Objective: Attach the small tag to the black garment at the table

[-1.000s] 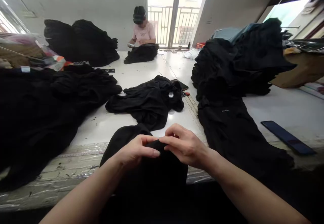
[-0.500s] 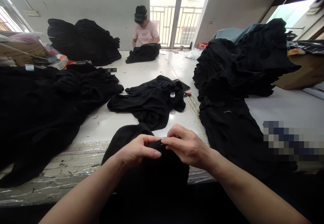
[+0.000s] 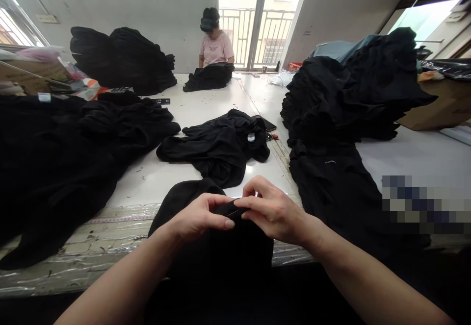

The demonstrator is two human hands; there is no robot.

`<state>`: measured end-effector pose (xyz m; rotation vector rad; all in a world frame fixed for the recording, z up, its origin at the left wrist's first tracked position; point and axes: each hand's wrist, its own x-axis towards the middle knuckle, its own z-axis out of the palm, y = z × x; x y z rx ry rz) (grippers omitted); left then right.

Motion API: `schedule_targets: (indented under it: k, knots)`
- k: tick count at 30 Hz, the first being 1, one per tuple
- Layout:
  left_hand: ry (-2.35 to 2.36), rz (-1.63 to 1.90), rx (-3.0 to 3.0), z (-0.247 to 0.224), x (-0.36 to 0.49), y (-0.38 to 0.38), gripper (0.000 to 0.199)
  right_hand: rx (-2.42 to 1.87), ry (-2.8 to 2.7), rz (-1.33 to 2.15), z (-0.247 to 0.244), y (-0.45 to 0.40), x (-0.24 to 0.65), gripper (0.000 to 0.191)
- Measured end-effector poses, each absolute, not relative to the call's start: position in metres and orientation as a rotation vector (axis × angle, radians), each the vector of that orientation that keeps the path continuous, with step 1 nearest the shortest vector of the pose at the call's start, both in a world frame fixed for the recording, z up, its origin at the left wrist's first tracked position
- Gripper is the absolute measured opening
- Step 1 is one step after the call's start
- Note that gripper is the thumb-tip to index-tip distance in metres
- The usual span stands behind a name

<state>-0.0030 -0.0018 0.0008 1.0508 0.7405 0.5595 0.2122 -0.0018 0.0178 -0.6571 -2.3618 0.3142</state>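
The left hand (image 3: pixel 195 217) and the right hand (image 3: pixel 274 212) meet above the near edge of the table, both closed narrowly on a fold of a black garment (image 3: pixel 221 251). The left fingers (image 3: pixel 215 212) lie close together across the fold from the 9 o'clock side. The right fingers (image 3: pixel 255 187) curl over it from the 3 o'clock side. The garment bunches between the hands, and its lower part drops over the table edge towards the person's lap.

The white work table (image 3: pixel 265 178) has clear plastic sheeting (image 3: pixel 110 246) along its near edge, with a printed measuring tape (image 3: pixel 121 219) beneath it. At 12 o'clock, a crumpled black garment (image 3: pixel 209 151) with a small white label (image 3: pixel 250 137) lies apart from the hands, and a phone (image 3: pixel 263 122) sits just beyond it. A large black clothing heap (image 3: pixel 55 158) spreads at 10 o'clock, and a taller black stack (image 3: pixel 342 94) rises at 2 o'clock, with a long black garment (image 3: pixel 331 187) trailing from it towards the near edge. At the far end, a co-worker (image 3: pixel 216 45) in a pink T-shirt sits behind a black bundle (image 3: pixel 209 77). A pixelated patch (image 3: pixel 415 202) hides whatever lies at 3 o'clock.
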Motion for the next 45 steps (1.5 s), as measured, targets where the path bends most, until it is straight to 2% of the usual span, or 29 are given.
schedule_targets:
  k: [6, 17, 32, 45]
  knots:
    - [0.767, 0.587, 1.199, 0.0009, -0.0036, 0.0002, 0.048, -0.669, -2.383, 0.289, 0.0148, -0.0019, 0.2089, 0.029]
    - [0.826, 0.715, 1.085, -0.0003, -0.0092, -0.0073, 0.059, -0.661, -2.386, 0.237, 0.0135, -0.0004, 0.207, 0.026]
    - [0.806, 0.711, 1.011, 0.0008, -0.0076, -0.0078, 0.059, -0.674, -2.43, -0.009, 0.0143, -0.0032, 0.2056, 0.02]
    - [0.806, 0.693, 0.969, 0.0018, -0.0055, -0.0065, 0.057, -0.671, -2.445, 0.026, 0.013, -0.002, 0.2089, 0.021]
